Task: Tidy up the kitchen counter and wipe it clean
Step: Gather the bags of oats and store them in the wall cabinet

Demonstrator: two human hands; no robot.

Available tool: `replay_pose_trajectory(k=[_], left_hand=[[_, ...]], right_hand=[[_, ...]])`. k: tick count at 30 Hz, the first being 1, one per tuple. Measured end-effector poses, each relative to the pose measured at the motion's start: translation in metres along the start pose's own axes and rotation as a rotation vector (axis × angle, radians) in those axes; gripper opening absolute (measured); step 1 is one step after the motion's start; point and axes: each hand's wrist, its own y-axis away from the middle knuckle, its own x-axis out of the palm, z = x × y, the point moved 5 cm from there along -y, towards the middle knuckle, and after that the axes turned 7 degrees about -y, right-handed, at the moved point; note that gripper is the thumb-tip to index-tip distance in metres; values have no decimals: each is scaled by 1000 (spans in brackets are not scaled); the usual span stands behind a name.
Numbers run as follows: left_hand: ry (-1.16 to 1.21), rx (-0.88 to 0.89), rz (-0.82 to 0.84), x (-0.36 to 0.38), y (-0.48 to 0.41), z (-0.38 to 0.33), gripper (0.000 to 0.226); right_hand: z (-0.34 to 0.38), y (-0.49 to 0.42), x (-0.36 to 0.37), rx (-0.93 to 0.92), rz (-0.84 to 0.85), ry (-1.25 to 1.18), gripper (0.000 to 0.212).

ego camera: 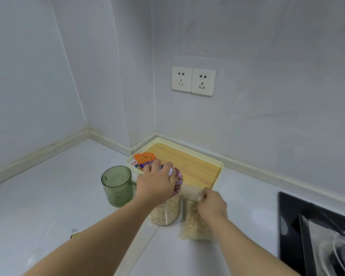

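Both forearms reach over the counter [48,196], left hand [155,184] curled palm-down round the grain jar [165,212] top, right hand [211,202] pinching the rolled top of the grain bag [195,224] just beside it.

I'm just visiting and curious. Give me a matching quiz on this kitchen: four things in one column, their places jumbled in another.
Things:
1 green cup
2 orange packet
3 clear bag
4 wall sockets

Places:
A on the wall above the tray
B in the tray
C gripped by the right hand
D on the counter, left of the jar

Pairs: 1-D, 2-B, 3-C, 4-A.
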Motion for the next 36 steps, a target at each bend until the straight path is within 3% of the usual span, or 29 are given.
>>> replay_pose_trajectory(k=[5,12,16,20,29,36], left_hand=[[-7,14,5,2,-1,1,43],[-3,86,-45,0,7,-1,41],[94,36,-5,-1,18,4,42],[146,-3,21,-3,34,5,43],[65,-40,-165,-26,74,-17,37],[268,117,130,-17,121,-70,34]], right_hand=[[-6,7,-23,-126,-75,-210,27],[16,23,-43,-139,-160,-532,37],[26,28,-13,-161,44,-372,32],[20,31,14,-134,236,5,50],[0,54,-13,-81,197,-111,39],[-28,110,-60,-91,87,-295,38]])
